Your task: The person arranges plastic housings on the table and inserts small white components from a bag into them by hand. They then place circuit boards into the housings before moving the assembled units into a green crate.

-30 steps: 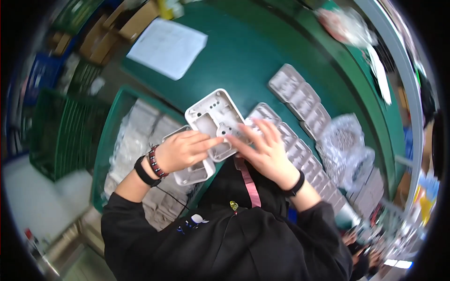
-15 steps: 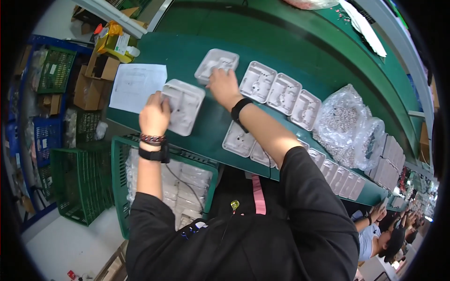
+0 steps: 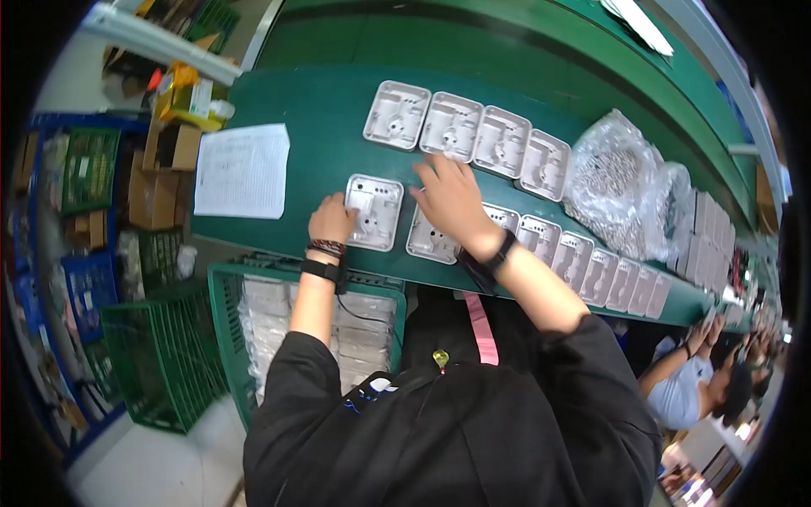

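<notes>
A light grey plastic housing (image 3: 385, 215), shallow and with small holes, lies open side up near the table's front edge. Its left rim is in the fingers of my left hand (image 3: 332, 221), which are closed on it. My right hand (image 3: 456, 201) is over the gap between two rows of similar housings, its fingers apart and holding nothing. Just beneath it sits a front-row housing (image 3: 429, 238), partly covered by the hand. The far row's leftmost housing (image 3: 397, 115) and its neighbour (image 3: 452, 125) lie beyond my fingertips.
A paper sheet (image 3: 242, 173) lies at the left. Right of the rows stand a clear bag of small parts (image 3: 615, 182) and stacked housings (image 3: 708, 237). Below the table edge is a green crate (image 3: 224, 338) of wrapped packs. Another person (image 3: 688, 384) works at far right.
The housing by my right hand now stands at the left end of the far row. My left hand has lowered its housing to the front row's left end. My right hand moved nearer and right.
</notes>
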Tool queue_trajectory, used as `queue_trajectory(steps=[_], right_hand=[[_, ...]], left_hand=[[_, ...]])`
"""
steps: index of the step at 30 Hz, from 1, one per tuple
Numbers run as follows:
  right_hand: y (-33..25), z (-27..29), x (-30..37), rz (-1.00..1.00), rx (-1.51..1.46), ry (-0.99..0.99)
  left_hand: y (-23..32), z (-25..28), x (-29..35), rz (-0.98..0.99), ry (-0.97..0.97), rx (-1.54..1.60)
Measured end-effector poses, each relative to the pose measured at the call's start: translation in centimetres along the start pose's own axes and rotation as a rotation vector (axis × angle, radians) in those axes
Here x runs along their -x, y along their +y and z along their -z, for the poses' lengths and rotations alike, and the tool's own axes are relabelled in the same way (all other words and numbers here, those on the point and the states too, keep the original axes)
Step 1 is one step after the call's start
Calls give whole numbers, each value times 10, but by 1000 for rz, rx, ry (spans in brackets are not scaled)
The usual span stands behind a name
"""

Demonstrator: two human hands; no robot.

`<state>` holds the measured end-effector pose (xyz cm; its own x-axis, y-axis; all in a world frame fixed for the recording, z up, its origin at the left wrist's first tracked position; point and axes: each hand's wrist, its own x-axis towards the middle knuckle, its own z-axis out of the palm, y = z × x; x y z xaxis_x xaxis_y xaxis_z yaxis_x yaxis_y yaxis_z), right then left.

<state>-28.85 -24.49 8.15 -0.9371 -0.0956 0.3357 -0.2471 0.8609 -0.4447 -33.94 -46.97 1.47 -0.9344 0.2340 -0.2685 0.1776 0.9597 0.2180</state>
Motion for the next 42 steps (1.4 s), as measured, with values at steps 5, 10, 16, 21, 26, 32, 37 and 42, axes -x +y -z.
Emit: queue_trajectory(steps=[5,10,16,21,26,32,37,42], right_hand=[[-6,97,130,-383,79,-259],[32,137,255,-577,210,-187],[170,206,370,-957,526,-45],[312,270,491,-1178,772,299],[382,275,510,-1227,11,190],[443,291,598,-1086,62,308],[474,323,631,-1514,-505,479],[460,337,599,-1563,-564,237]], left_hand=[[22,-37,4,-92,-8,22],[35,-25,3,35,-26,-46],[30,-50,-23,225,-33,-133],[42,-67,-37,487,67,21],[2,-95,-24,666,258,26],[125,-90,12,486,270,217],[199,-84,38,685,106,94],[203,-72,52,714,82,83]])
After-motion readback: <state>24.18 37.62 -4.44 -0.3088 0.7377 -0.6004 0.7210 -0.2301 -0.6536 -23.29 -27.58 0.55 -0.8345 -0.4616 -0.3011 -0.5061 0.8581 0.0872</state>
